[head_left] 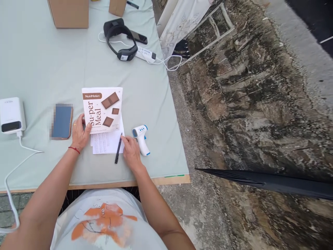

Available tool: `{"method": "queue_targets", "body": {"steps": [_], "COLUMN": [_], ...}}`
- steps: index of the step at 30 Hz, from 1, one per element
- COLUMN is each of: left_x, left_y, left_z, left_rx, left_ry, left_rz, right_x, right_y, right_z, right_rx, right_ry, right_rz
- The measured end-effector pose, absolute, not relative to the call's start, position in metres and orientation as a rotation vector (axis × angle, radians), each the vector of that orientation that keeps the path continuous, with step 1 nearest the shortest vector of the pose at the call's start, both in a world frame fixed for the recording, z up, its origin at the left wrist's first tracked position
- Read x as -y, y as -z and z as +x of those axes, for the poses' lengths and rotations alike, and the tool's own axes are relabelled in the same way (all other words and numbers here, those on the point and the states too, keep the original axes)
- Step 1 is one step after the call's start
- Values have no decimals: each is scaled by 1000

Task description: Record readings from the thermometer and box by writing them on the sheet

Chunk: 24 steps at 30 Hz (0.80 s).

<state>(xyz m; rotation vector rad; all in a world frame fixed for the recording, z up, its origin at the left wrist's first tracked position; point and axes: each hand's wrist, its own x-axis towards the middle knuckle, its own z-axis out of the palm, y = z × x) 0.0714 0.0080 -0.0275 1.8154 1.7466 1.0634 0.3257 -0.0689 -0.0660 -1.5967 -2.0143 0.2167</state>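
Fingers of the left hand (79, 133) are lying flat, pinning the box (102, 109) over the paper (106, 142), while the right hand (131, 151) is resting half-open beside the pen (118, 148), gripping nothing.

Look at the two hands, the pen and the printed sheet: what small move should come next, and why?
Probably closing the right hand fingers on the black pen and lifting it. The pen lies loose on the printed sheet, its upper end beside the fingertips, while the left hand rests on the Su-per Meal box edge, which overlaps the sheet, so it looks steadied for writing.
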Motion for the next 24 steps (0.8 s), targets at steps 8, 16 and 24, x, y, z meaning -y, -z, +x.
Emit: {"method": "queue_targets", "body": {"steps": [8, 16, 24], "left_x": [-8, -8, -7], "left_y": [27, 26, 26], "left_z": [70, 70, 71], "left_rx": [-1762, -1760, -1773], "left_ry": [-1042, -1006, -1012], "left_rz": [1810, 1842, 1863], "right_x": [63, 73, 63], "right_y": [64, 34, 6], "right_z": [383, 338, 270], "right_rx": [1542, 1159, 1274], "right_ry": [-243, -967, -1160], "right_rz": [-2146, -1618, -1338]}}
